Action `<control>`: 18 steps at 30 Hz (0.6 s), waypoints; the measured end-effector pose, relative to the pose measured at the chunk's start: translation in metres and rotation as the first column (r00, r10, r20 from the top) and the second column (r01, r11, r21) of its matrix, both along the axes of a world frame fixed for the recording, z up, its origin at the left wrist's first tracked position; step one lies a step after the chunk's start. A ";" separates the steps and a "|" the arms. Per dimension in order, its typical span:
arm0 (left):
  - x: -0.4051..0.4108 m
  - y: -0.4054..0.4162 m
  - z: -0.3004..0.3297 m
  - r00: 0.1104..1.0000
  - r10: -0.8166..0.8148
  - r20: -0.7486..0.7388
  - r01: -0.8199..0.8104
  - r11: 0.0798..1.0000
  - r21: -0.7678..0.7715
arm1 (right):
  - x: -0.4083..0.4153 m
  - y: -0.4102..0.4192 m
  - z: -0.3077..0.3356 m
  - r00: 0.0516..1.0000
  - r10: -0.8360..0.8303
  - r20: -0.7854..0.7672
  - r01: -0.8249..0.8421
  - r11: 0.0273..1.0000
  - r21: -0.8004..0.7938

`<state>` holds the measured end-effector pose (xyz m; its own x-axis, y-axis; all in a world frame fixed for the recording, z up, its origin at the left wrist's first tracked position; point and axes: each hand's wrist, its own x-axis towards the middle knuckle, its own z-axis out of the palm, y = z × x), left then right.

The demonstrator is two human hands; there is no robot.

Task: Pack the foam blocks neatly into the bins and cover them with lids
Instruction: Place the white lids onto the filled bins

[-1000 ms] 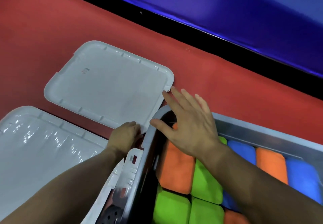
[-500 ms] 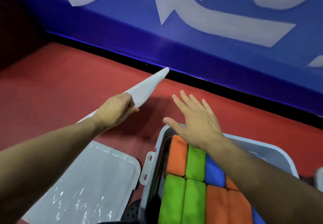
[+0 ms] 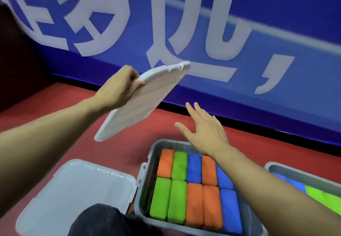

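lid pinched in left hand fingers

A blue wall carries large white characters. Below the wall runs a black strip, then red floor spreads toward me.

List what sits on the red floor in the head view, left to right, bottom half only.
White lid lying flat → grey bin packed with orange, green and blue foam blocks → second grey bin at the right edge, partly cut off. The other lid is in the air, so it is left out.
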<state>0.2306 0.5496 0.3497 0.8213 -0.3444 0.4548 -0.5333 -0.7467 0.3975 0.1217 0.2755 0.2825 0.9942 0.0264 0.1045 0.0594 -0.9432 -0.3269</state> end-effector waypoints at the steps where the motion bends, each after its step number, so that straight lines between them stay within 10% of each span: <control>1: -0.012 -0.011 0.014 1.000 0.006 -0.015 -0.006 0.998 -0.064 | -0.009 -0.007 0.007 1.000 -0.021 0.004 0.021 1.000 0.012; 8: -0.070 -0.073 0.069 0.990 0.094 -0.108 -0.138 0.829 -0.541 | -0.058 -0.057 0.035 0.991 -0.136 -0.013 0.137 0.987 0.082; 18: -0.108 -0.105 0.018 0.879 -0.183 -0.439 -0.440 0.040 -0.897 | -0.120 -0.110 -0.017 0.818 -0.344 -0.461 0.535 0.751 0.387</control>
<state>0.1228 0.4442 0.3681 0.9566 0.2824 -0.0723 -0.0682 0.4580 0.8863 0.0015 0.1654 0.2658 0.8494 -0.3813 -0.3648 -0.5253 -0.5451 -0.6534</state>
